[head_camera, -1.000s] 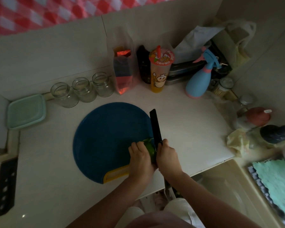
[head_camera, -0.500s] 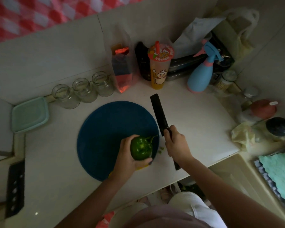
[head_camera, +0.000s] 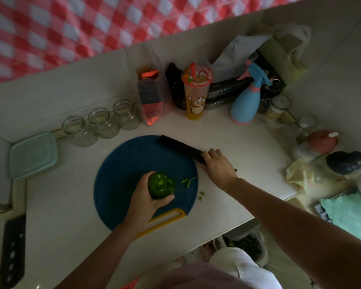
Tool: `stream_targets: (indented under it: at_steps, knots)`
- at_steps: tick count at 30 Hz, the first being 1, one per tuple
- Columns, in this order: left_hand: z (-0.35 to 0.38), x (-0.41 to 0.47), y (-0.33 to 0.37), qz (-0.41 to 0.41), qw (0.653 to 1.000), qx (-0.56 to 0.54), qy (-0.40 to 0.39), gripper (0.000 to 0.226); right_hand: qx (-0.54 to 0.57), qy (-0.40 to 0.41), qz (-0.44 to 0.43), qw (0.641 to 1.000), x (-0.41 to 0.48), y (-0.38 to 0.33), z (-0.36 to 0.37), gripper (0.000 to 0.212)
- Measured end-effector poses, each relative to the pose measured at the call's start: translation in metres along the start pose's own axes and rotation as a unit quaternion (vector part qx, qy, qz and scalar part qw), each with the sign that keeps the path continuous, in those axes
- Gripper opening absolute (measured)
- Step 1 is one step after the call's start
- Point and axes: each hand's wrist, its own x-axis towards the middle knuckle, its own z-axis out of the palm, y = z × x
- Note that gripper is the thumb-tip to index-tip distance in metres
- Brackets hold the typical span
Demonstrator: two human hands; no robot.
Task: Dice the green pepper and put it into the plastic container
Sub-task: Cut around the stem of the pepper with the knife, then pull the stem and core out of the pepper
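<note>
My left hand [head_camera: 148, 198] grips a whole green pepper [head_camera: 161, 185] over the round blue cutting board [head_camera: 121, 174]. Its cut stem [head_camera: 188, 181] lies in small green bits on the board just right of the pepper. A few scraps [head_camera: 201, 196] lie on the counter past the board's edge. My right hand [head_camera: 218, 166] holds the handle of a black knife [head_camera: 180, 146], whose blade lies flat across the board's upper right rim. A pale green plastic container [head_camera: 32, 155] with its lid on sits at the far left of the counter.
Three empty glass jars [head_camera: 101, 123] stand behind the board. Further back are a clear bag [head_camera: 151, 97], a printed drink cup [head_camera: 196, 91] and a blue spray bottle [head_camera: 247, 99]. Jars and cloths crowd the right side, by the sink. A bin [head_camera: 246, 246] with green scraps sits below the counter edge.
The stem has been cut off and lies on the board. My left hand lifted and turned the pepper leftward. My right hand carried the knife up and right, laying the blade flat.
</note>
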Motion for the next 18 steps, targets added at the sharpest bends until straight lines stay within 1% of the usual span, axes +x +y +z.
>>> stream_targets:
  at_steps: [5,6,8,10,11,13,14,15,18]
  knots:
    - [-0.007,0.006,-0.001,-0.012,0.999,-0.012,-0.042,0.07,0.02,-0.01,0.01,1.0,-0.004,-0.001,-0.001,0.038]
    - [-0.008,0.008,-0.001,-0.011,0.999,-0.011,-0.051,0.07,0.033,0.002,-0.005,0.999,-0.005,-0.003,-0.004,0.037]
    - [-0.01,0.01,-0.003,-0.006,0.998,-0.006,-0.064,0.07,0.067,0.005,-0.075,0.995,-0.01,-0.01,-0.006,0.037]
    - [-0.011,0.01,-0.004,0.004,0.997,0.002,-0.075,0.073,0.095,-0.037,-0.146,0.984,-0.018,-0.019,-0.003,0.046]
    - [-0.012,0.01,-0.005,0.009,0.997,0.008,-0.079,0.074,0.092,-0.074,-0.159,0.98,-0.023,-0.023,0.0,0.052]
    - [-0.014,0.011,-0.006,0.017,0.996,0.015,-0.085,0.077,0.047,-0.142,-0.156,0.976,-0.033,-0.028,0.008,0.067]
    - [-0.014,0.011,-0.006,0.02,0.996,0.018,-0.089,0.078,0.027,-0.154,-0.152,0.976,-0.038,-0.028,0.013,0.072]
    - [-0.015,0.011,-0.007,0.024,0.995,0.022,-0.092,0.078,0.025,-0.153,-0.148,0.977,-0.043,-0.028,0.018,0.072]
    - [-0.016,0.01,-0.01,0.042,0.993,0.029,-0.102,0.079,0.065,-0.097,-0.142,0.983,-0.058,-0.026,0.026,0.056]
